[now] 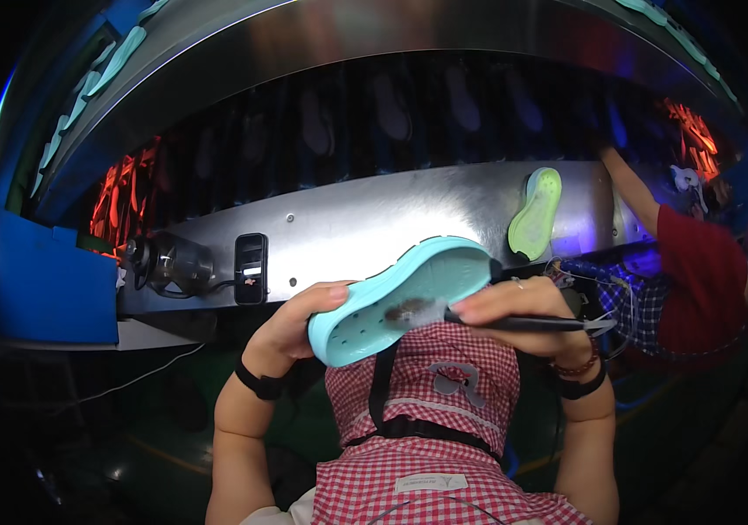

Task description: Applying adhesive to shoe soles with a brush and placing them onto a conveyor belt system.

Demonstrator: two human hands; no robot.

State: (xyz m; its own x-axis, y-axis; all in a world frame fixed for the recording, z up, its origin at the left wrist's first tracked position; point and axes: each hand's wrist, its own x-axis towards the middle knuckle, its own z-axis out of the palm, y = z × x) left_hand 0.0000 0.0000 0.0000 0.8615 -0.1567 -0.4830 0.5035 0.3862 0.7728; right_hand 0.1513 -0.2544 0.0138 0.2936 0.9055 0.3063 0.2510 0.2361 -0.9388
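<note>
A turquoise shoe sole (448, 267) is held tilted in front of my chest, its hollow inner side with small holes facing me. My left hand (291, 322) grips its left end, thumb on the rim. In my right hand (518, 302) is a brush (415, 312) with a black handle, its bristles against the inside of the sole. The right fingers are closed round the handle near the sole's right end. Some fingers of both hands are hidden behind the sole or the brush. On the metal bench (348, 219) ahead lies another sole, turquoise with a lime-green inside (535, 219).
A clear jar-like container (181, 265) and a black tray (251, 267) stand on the left. Behind the bench, dim sole shapes (317, 122) sit in a dark row. More soles (120, 61) rest on the upper left ledge. At right, a co-worker in a red sleeve (693, 249) reaches over.
</note>
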